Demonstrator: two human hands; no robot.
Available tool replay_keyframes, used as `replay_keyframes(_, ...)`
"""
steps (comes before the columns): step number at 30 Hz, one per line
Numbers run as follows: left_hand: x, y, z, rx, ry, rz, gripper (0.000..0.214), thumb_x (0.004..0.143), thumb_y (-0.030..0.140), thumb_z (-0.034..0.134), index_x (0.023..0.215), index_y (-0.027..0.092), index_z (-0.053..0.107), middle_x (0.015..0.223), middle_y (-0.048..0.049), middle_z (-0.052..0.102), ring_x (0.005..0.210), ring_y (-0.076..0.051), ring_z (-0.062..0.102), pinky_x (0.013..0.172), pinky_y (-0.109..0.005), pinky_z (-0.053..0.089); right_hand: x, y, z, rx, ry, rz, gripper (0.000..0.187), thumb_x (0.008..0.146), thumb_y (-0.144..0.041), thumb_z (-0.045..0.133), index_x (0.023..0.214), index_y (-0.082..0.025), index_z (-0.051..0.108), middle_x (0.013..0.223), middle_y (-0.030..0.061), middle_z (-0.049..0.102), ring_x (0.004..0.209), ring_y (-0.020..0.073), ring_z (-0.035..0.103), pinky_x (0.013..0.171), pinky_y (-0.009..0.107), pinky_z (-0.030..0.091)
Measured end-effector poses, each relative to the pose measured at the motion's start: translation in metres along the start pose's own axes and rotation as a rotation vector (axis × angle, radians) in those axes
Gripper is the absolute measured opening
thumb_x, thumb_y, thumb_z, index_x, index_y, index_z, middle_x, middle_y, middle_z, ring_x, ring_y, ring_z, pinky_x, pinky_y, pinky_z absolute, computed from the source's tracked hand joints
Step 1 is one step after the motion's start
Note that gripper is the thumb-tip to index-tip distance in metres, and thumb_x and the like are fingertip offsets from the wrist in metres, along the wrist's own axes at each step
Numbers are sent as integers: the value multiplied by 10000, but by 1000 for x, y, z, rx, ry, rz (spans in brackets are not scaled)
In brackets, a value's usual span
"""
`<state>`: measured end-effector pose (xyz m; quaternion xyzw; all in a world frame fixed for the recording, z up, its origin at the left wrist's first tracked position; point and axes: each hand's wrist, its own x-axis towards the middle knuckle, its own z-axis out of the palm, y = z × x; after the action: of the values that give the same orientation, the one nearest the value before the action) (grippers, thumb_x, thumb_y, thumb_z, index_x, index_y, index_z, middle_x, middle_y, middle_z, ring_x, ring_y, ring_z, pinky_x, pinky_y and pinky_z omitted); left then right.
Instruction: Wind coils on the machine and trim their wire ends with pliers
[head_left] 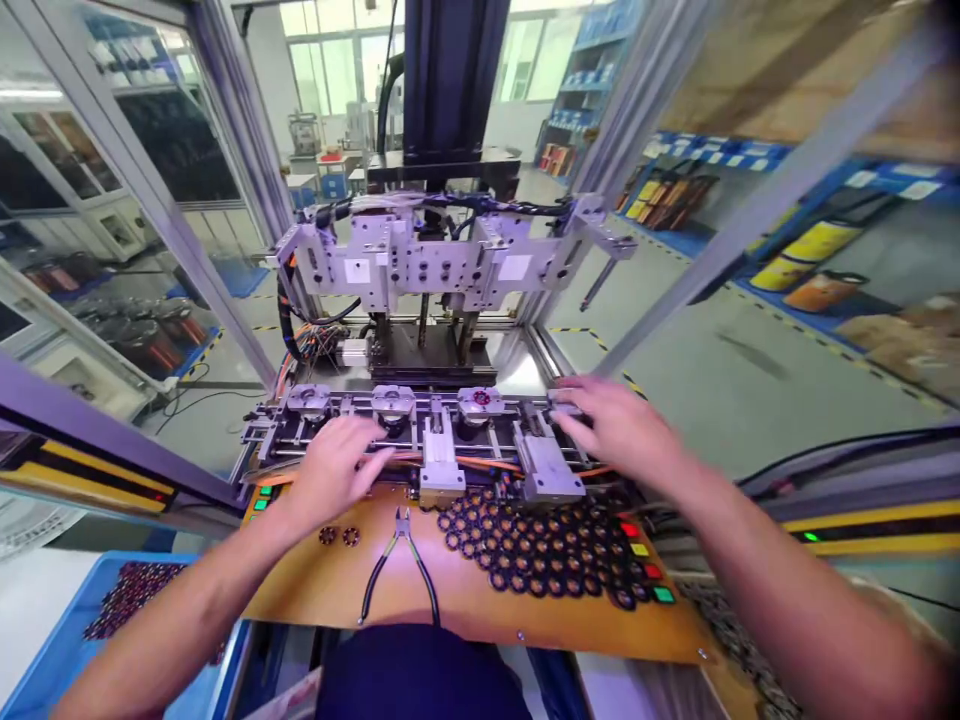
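My left hand reaches forward to the fixture rail of the machine, its fingers bent near the second round holder; what they grip is hidden. My right hand is blurred by motion at the far right holder of the rail, fingers stretched over it. A third holder carries a small ring part with a red centre. Below the rail, on the wooden board, lies a heap of several small dark ring parts.
Small pliers lie on the board, with two loose rings at its left. Coloured push buttons sit at the right of the board, green ones at the left. A blue tray with more rings stands at lower left. The machine head hangs behind the rail.
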<state>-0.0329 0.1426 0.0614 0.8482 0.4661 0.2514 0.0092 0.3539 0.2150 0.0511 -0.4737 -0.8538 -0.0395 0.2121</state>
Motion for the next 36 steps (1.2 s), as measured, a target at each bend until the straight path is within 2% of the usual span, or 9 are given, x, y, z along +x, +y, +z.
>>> replay_keyframes(4,111,12,39,7,-154,143,242,867,290,652,1078,172,664,1293,-150,601,1299,-323,469,1065,-505,426,15,59,7,-31,-98,105,211,782,-255,706,941,-118,720,1116,179,684,1026,338,663,915,477,544)
replay_keyframes(7,152,17,75,9,-257,181,267,803,274,722,1045,170,681,1327,-168,570,1355,-370,404,1056,-551,424,17,69,13,-14,-173,124,220,757,-246,753,951,-154,703,1115,112,687,1037,253,655,936,377,530)
replay_keyframes(12,163,14,103,4,-343,200,241,825,287,694,1049,197,674,1291,-145,578,1333,-341,422,1060,-541,418,13,75,21,13,-259,170,217,858,-335,709,938,-139,660,1164,85,648,1098,222,603,964,424,497)
replay_keyframes(21,176,7,121,-27,-494,199,250,869,330,660,1052,159,663,1278,-109,604,1220,-287,535,1001,-529,452,13,91,31,91,-363,191,230,901,-353,674,993,-142,670,1194,95,636,1095,222,606,990,447,484)
replay_keyframes(25,183,15,115,-79,-469,171,256,843,317,686,1029,143,658,1290,-136,595,1223,-309,533,984,-526,465,17,91,32,133,-382,217,217,904,-349,670,957,-139,672,1108,75,672,1029,203,634,942,423,511)
replay_keyframes(28,178,33,92,-164,-366,156,238,852,307,665,1018,136,654,1345,-187,551,1289,-344,478,1026,-519,440,23,93,25,170,-356,241,201,823,-328,737,835,-133,691,1076,86,699,995,223,662,912,418,524)
replay_keyframes(31,148,51,52,-259,-251,141,223,927,327,557,1037,145,623,1363,-178,515,1306,-295,464,1085,-461,402,23,89,5,237,-271,232,199,787,-325,724,711,-146,683,1103,115,708,984,250,682,911,399,527)
replay_keyframes(33,107,55,22,-331,-177,101,219,962,333,493,1047,156,590,1293,-154,533,1234,-248,515,1066,-416,424,13,74,-10,292,-186,206,220,822,-363,672,733,-162,674,1153,132,691,1013,261,675,944,412,511)
replay_keyframes(36,14,47,-7,-458,-46,-88,172,981,323,449,1011,200,565,1177,-107,567,1132,-221,564,1001,-389,471,-22,22,-20,383,-66,133,206,886,-399,608,846,-201,652,1252,132,630,1130,281,615,1049,482,438)
